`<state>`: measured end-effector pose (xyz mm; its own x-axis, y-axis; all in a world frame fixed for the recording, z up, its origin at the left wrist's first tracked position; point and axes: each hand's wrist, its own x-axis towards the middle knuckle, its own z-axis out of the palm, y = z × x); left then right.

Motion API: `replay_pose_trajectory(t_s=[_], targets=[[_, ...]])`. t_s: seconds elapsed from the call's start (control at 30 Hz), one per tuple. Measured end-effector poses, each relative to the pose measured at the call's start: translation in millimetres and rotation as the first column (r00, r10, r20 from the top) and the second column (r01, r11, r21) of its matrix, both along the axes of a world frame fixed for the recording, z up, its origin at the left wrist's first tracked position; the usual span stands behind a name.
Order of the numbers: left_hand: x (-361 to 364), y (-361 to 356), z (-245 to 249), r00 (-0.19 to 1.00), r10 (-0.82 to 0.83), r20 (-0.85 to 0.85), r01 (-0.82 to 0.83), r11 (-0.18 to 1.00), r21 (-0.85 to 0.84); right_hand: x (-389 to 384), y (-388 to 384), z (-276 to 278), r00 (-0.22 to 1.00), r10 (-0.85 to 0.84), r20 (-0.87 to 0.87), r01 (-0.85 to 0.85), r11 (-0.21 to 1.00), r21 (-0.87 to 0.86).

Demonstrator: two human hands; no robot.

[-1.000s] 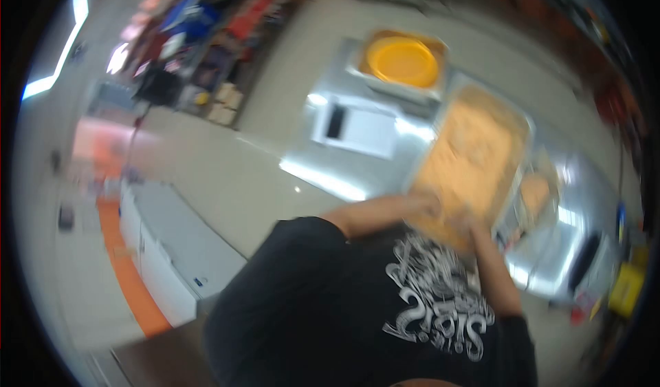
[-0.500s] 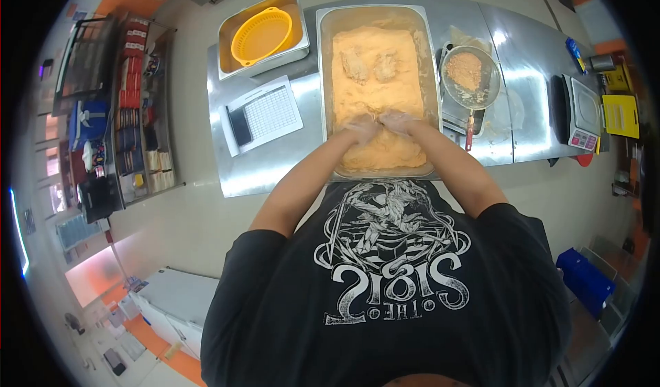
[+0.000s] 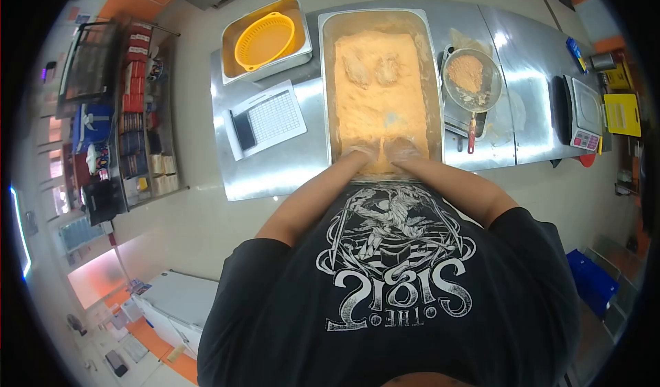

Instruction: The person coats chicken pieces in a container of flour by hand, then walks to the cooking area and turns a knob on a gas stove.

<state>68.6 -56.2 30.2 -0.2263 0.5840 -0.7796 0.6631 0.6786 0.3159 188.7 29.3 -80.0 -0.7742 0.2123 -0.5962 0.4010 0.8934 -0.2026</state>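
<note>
A deep metal tray (image 3: 433, 77) holds a bed of orange-tan powder like breading flour (image 3: 378, 105). Towards its far end lie two flour-coated lumps that look like meat, a left piece (image 3: 356, 72) and a right piece (image 3: 388, 70). My left hand (image 3: 364, 150) and my right hand (image 3: 403, 149), both in clear gloves, are down in the powder at the tray's near end, a little apart. Blur and powder hide their fingers, so I cannot see whether they hold anything. A faint bluish patch shows in the powder just beyond them.
Left of the tray are a metal pan (image 3: 302, 57) with a yellow basket (image 3: 267, 39) and a white gridded slicer (image 3: 268, 120). To the right, a long-handled strainer (image 3: 485, 98) holds crumbs. A digital scale (image 3: 583, 115) stands farther right on the steel table (image 3: 519, 153).
My hands were close together around the middle of the powder. Now they are farther apart and nearer my body, and the powder where they were lies exposed.
</note>
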Motion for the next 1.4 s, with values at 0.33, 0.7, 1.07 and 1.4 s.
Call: replay_pose_trajectory(t_s=[0.33, 0.7, 1.07, 1.4], targets=[[1.1, 10.4, -65.8, 0.966, 0.257, 0.022, -0.255, 0.965, -0.057, -25.6, 6.1, 17.4, 0.678, -0.733, 0.059, 0.727, 0.656, -0.201], [-5.8, 1.1, -39.4, 0.976, 0.134, 0.170, -0.147, 0.987, 0.067, 1.3, 34.5, 18.5, 0.829, -0.540, 0.146, 0.559, 0.805, -0.201], [-9.4, -2.7, -13.0, 0.961, -0.274, -0.041, 0.274, 0.962, 0.011, -4.0, 23.1, -29.2, 0.781, -0.625, 0.017, 0.604, 0.746, -0.280], [-26.5, -13.8, -12.3, 0.860, -0.364, -0.357, 0.378, 0.925, -0.033, 3.8, 55.0, 108.7, 0.829, -0.496, 0.260, 0.552, 0.801, -0.233]])
